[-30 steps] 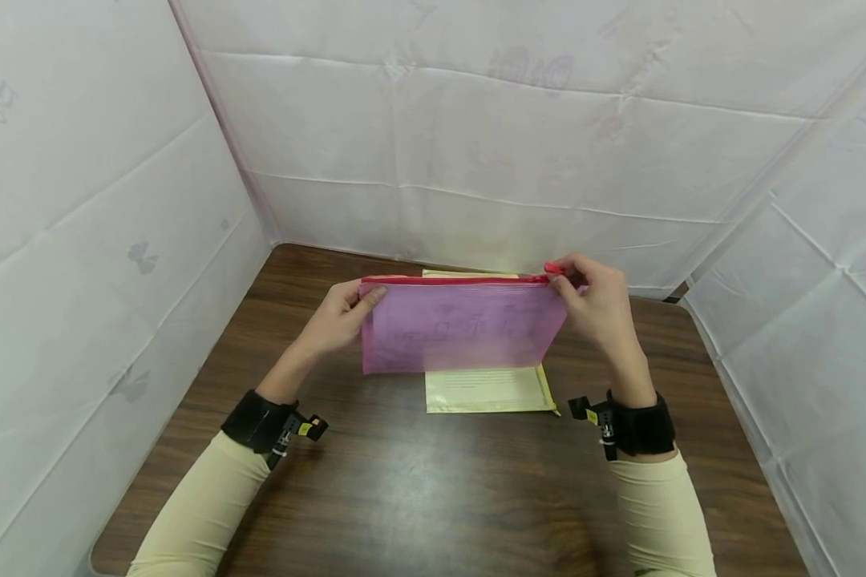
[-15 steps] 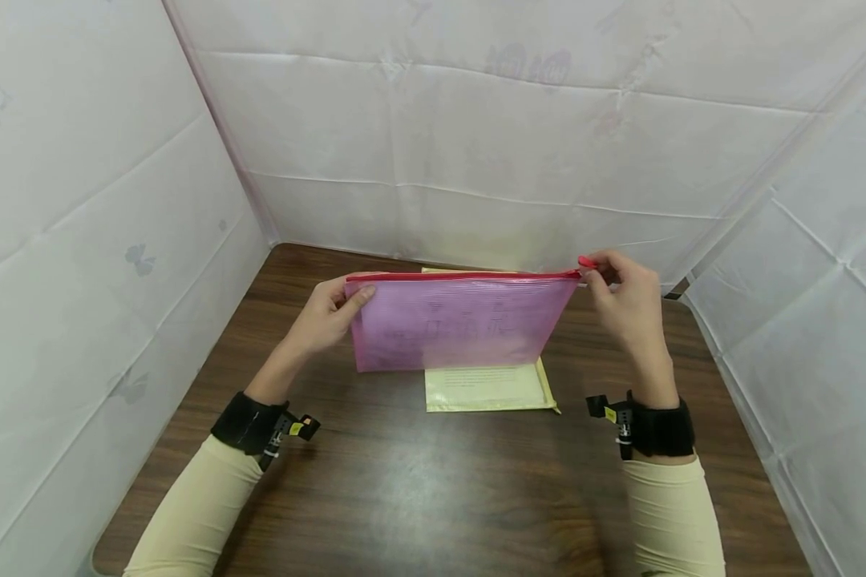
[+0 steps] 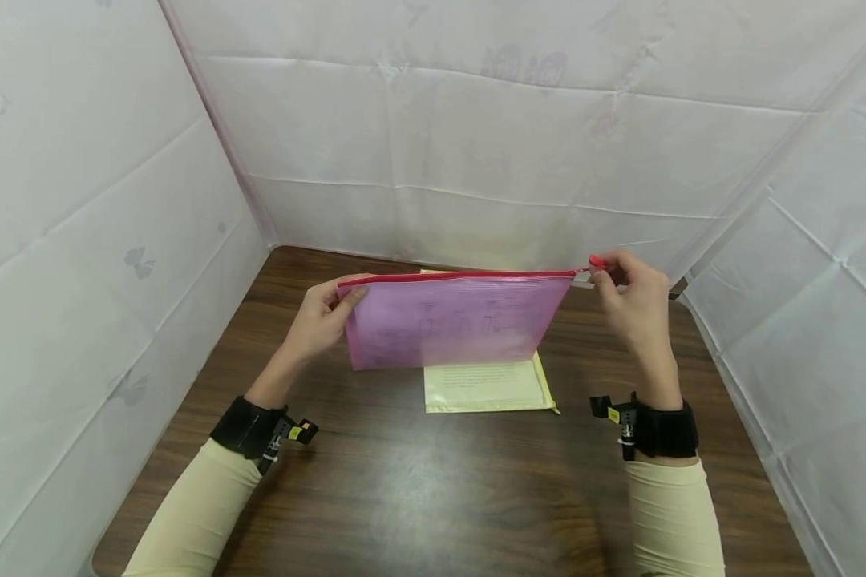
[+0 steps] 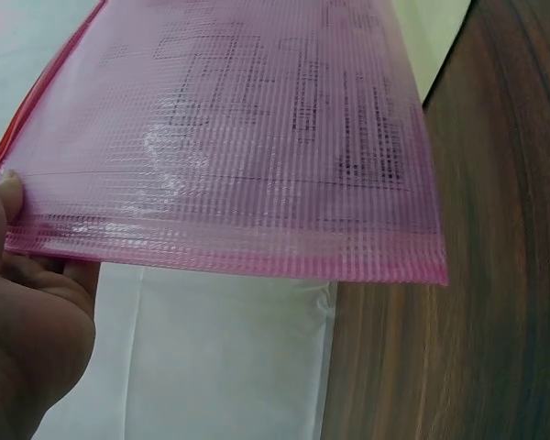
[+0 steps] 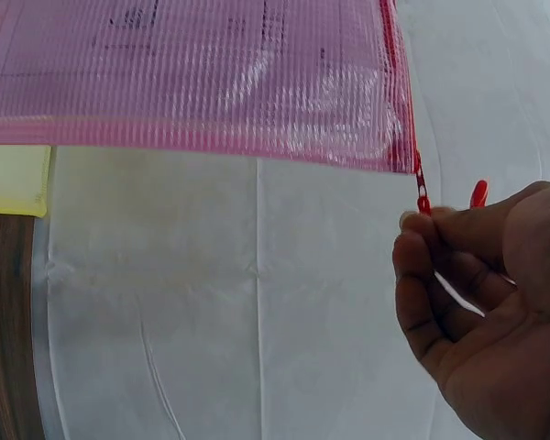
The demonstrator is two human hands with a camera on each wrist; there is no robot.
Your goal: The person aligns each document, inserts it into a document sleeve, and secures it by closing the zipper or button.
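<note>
A pink mesh zipper pouch (image 3: 451, 320) with a red zipper along its top edge is held upright above the table, printed sheets showing through it (image 4: 257, 128). My left hand (image 3: 325, 316) grips its top left corner (image 4: 9, 220). My right hand (image 3: 624, 296) pinches the red zipper pull (image 3: 596, 262) just past the pouch's top right corner (image 5: 422, 197). A pale yellow envelope (image 3: 487, 386) lies flat on the table under the pouch.
The brown wooden table (image 3: 418, 489) is enclosed by white fabric walls (image 3: 476, 136) on the left, back and right. Black wrist bands with small cameras sit on both forearms (image 3: 248, 429).
My right hand has drawn the zipper pull rightward to the end of the pouch. The pouch has shifted slightly left, and both hands moved apart.
</note>
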